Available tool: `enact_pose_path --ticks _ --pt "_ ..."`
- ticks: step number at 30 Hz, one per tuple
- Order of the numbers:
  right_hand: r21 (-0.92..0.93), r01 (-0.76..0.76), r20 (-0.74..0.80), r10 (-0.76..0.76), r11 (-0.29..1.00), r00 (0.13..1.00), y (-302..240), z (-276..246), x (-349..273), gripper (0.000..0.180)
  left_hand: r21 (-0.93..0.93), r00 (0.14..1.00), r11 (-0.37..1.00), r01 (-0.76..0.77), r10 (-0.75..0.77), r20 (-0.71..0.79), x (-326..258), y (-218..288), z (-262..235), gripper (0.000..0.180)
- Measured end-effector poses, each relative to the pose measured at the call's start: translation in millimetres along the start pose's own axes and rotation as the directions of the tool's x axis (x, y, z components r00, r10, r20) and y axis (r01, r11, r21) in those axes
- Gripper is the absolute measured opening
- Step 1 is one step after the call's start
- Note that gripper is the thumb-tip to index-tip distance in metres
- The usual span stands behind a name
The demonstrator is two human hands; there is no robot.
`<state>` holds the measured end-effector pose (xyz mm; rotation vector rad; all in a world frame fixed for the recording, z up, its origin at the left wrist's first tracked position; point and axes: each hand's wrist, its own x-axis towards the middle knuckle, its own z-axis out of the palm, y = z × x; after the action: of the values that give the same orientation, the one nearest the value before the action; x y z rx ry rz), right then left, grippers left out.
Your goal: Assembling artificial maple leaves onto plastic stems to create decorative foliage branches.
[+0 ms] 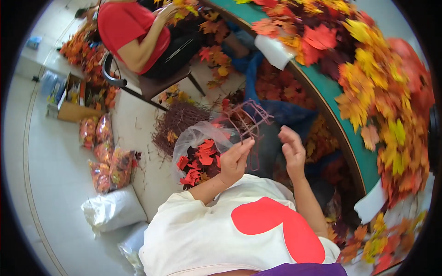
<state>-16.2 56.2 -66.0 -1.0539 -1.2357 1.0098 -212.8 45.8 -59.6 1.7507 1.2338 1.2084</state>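
Observation:
My left hand (235, 158) pinches the stem of a brownish-purple branching twig (248, 120) that rises above my lap. My right hand (292, 149) hovers just right of the twig, fingers loosely curled, holding nothing that I can see. Below my left hand a clear plastic bag (195, 138) lies open with red fabric maple leaves (199, 163) inside. A pile of bare brown twigs (177, 122) lies on the floor behind the bag.
A teal table (329, 96) curves along the right, heaped with red, orange and yellow fabric leaves (377, 83). A person in a red shirt (126, 30) sits on a chair at the top left, handling leaves. Bags of leaves (103, 156), a cardboard box (73, 103) and white sacks (113, 209) stand on the floor at left.

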Motion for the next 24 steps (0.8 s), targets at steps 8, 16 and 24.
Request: enact_pose_path --ticks 8,16,24 --pt "0.619 -0.448 0.137 0.473 0.645 0.87 -29.6 -42.4 -44.1 0.04 -0.29 0.86 0.951 -0.11 0.237 0.452 -47.5 15.5 16.9 0.07" --pt "0.314 -0.309 0.037 0.314 0.898 0.949 -49.7 -45.5 -62.4 0.033 -0.353 0.757 0.81 0.468 -0.161 0.633 7.2 46.0 17.7 0.025" --pt "0.849 -0.198 -0.174 0.613 0.489 0.77 33.4 -84.4 -52.3 0.015 -0.472 0.431 -0.31 0.825 -0.193 0.881 20.8 54.0 43.6 0.024"
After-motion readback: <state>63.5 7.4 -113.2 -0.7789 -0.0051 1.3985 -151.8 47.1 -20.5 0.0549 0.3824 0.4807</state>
